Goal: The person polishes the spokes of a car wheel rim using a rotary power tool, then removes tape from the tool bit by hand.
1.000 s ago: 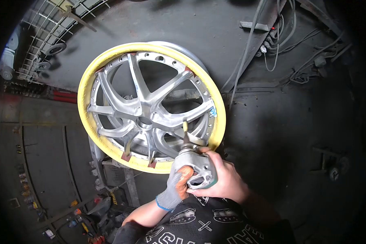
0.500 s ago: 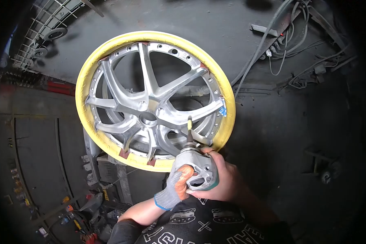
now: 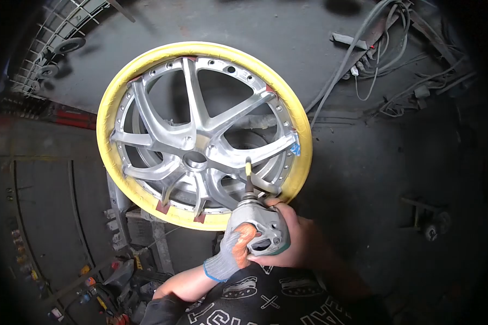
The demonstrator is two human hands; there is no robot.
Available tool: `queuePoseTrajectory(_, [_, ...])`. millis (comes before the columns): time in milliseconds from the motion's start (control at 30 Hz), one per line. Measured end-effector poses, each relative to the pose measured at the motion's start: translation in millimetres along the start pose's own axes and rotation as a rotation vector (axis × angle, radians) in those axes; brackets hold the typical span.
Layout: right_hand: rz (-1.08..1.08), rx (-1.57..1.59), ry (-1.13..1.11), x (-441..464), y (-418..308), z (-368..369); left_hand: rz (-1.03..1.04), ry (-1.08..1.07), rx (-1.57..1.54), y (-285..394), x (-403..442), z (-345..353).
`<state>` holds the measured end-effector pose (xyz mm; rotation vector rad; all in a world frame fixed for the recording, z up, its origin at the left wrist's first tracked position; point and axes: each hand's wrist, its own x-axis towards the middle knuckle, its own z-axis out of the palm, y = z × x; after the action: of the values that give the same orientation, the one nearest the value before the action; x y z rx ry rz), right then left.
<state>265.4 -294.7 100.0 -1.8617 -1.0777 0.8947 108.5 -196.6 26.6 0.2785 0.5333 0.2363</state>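
A silver alloy wheel with split spokes fills the middle of the view, its outer lip wrapped in yellow tape. My left hand, in a grey knit glove with orange palm, is closed on the near left side of a power grinder. Bare, my right hand wraps the grinder's right side. The grinder's slim yellow-tipped bit points away from me and overlaps the lower right spoke; whether it touches, I cannot tell. Blue tape marks that spoke's outer end.
Grey cables hang at the upper right. A wire rack holding round discs is at the upper left. Tools and coloured items lie at the lower left, and a dark metal stand is on the right.
The wheel and surroundings sit slightly further left in the view. Both hands keep their hold on the grinder, and its tip stays over the same spoke.
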Motion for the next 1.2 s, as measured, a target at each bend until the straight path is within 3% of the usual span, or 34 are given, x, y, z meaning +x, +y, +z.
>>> queuePoseTrajectory(100, [-0.045, 0.011, 0.03, -2, 3, 1, -0.009, -0.003, -0.027, 2, 4, 8])
queuePoseTrajectory(233, [0.125, -0.015, 0.053, -6, 1, -15, -0.047, -0.079, -0.309, -10, 28, 18])
queuePoseTrajectory(367, [0.161, -0.024, 0.131, -8, 5, -19, -0.139, 0.174, 0.287, -6, 36, 33])
queuePoseTrajectory(433, [0.172, 0.02, 0.04, -7, 0, -17, -0.186, 0.045, -0.114, -3, 27, 27])
queuePoseTrajectory(533, [0.066, -0.046, -0.003, -2, -1, 3, -0.016, 0.092, 0.1, -4, 5, -7])
queuePoseTrajectory(633, [0.101, -0.024, -0.088, 8, -12, 15, -0.068, 0.114, 0.144, 12, -4, -3])
queuePoseTrajectory(700, [0.067, -0.052, -0.077, 10, -9, 21, -0.096, 0.238, 0.08, 21, -6, 9])
queuePoseTrajectory(767, [0.137, -0.002, -0.097, 12, -9, 21, -0.08, 0.219, 0.161, 17, -6, 1])
queuePoseTrajectory(900, [0.192, -0.019, -0.113, 6, -15, 9, 0.001, 0.042, 0.032, -21, 9, -35])
queuePoseTrajectory(967, [0.112, -0.02, -0.003, 1, -9, 13, -0.116, 0.091, 0.017, -28, 6, -47])
queuePoseTrajectory(1067, [0.143, -0.014, -0.106, 13, -17, 14, -0.093, 0.175, 0.063, 2, -5, -28])
queuePoseTrajectory(1133, [0.195, -0.006, -0.144, 24, -24, 20, -0.018, 0.071, -0.159, 4, -11, -48])
queuePoseTrajectory(1200, [0.246, 0.001, -0.182, 29, -23, 28, 0.043, 0.02, -0.09, 12, -9, -46])
